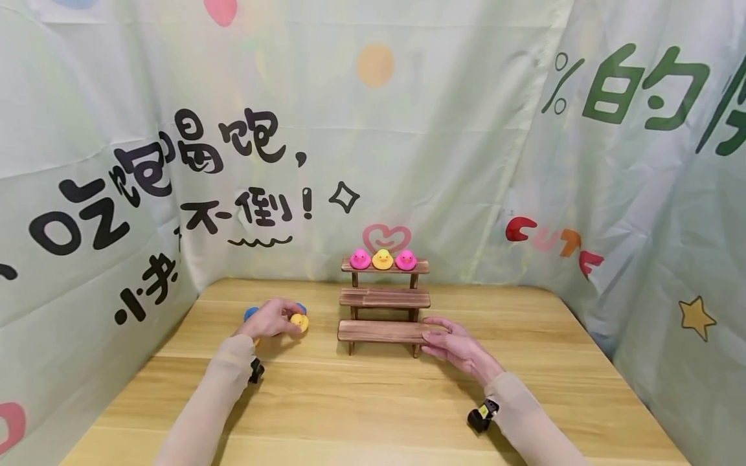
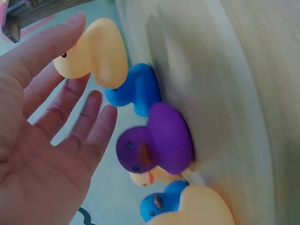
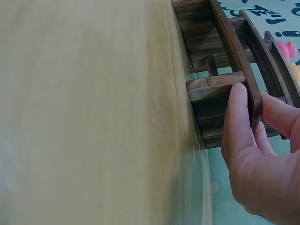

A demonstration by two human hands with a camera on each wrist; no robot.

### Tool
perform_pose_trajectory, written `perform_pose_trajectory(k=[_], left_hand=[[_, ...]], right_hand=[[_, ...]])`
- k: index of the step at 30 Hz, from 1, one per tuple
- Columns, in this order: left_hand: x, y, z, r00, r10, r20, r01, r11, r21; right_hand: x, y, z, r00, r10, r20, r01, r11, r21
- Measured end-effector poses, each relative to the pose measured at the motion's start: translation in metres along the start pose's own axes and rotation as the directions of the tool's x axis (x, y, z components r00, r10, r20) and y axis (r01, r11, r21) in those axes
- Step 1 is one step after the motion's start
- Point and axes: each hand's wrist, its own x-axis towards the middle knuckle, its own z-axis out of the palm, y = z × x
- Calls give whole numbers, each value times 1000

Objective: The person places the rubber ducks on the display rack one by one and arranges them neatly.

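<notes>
Between thumb and fingers my left hand (image 1: 274, 318) pinches a yellow rubber duck (image 2: 110, 51) by its head, left of the shelf. Close by sit a blue duck (image 2: 140, 89), a purple duck (image 2: 171, 140) and other yellow and blue ones, mostly hidden behind the hand in the head view. My right hand (image 1: 460, 346) grips the right end of the lowest step of a three-step wooden shelf (image 1: 381, 331), thumb on top and fingers beneath. Along the top step stand a pink duck (image 1: 360, 259), a yellow duck (image 1: 382, 259) and another pink duck (image 1: 405, 260).
The shelf stands on a light wooden table (image 1: 350, 414). Behind and at both sides hangs a pale green printed cloth (image 1: 443, 162). The middle step (image 1: 384, 298) bears no ducks.
</notes>
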Motion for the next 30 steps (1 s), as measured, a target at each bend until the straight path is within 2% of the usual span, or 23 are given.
perform_pose_trajectory(k=[9, 12, 17, 22, 25, 30], left_hand=[[3, 15, -1, 995, 77, -68, -80, 996, -47], [3, 22, 3, 994, 86, -69, -90, 994, -67], [3, 29, 9, 994, 91, -65, -96, 993, -74], [5, 36, 11, 994, 57, -90, -64, 995, -76], [6, 39, 12, 993, 60, -98, -68, 994, -83], [8, 42, 14, 984, 113, -134, -129, 985, -115]], right_hand=[[1, -2, 1, 1000, -5, -3, 5, 1000, -3], [1, -1, 1, 1000, -2, -5, 2, 1000, -3], [-1, 0, 0, 1000, -18, 12, 18, 1000, 5], [-2, 0, -1, 998, -50, 49, 49, 999, 18], [-3, 0, 0, 999, -28, 28, 28, 1000, 11], [-1, -1, 2, 1000, 6, -18, -6, 1000, 1]])
